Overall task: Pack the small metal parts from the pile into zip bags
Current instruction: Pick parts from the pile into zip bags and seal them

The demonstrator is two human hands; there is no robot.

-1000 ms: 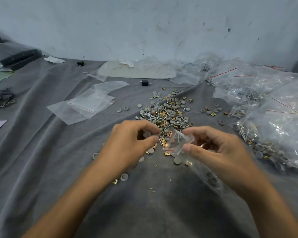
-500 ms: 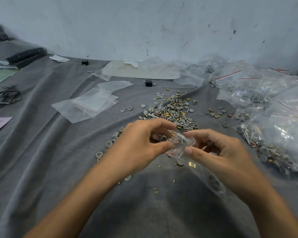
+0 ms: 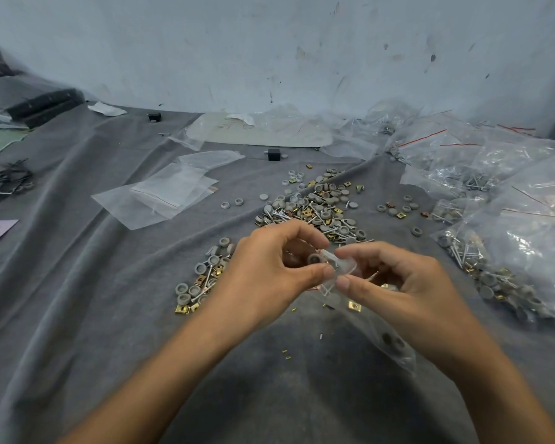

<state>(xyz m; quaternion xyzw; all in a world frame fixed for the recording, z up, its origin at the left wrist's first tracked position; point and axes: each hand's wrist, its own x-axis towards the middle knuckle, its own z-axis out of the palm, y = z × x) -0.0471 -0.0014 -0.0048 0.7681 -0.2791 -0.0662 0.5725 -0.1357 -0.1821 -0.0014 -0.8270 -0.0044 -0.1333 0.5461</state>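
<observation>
Head view: the cap has reached the bag mouth

Across the creased grey cloth (image 3: 77, 315) nothing large has shifted in the last second. The heap of filled clear plastic bags (image 3: 526, 235) lies at your right as before. The main pile of grey caps, pins and brass-coloured clips (image 3: 321, 206) sits just beyond your hands, apparently no smaller.

The change is in your hands. Your left hand (image 3: 269, 270) was a little apart from the right a second ago, and it has since closed the gap. Its thumb and curled fingers pinch one part and touch the bag's lip. Your right hand (image 3: 407, 283) has kept its place, thumb and forefinger pinching the rim of the small clear zip bag (image 3: 343, 270). The mouth is held open towards the left hand, and the bag's body trails down under your wrist with a couple of caps already at the bottom.

The small round grey cap (image 3: 314, 259) now sits right at that open mouth. It looks not yet inside, so the drop seems to be the step in hand. With most of the pile unpacked, the job looks far from finished.
</observation>
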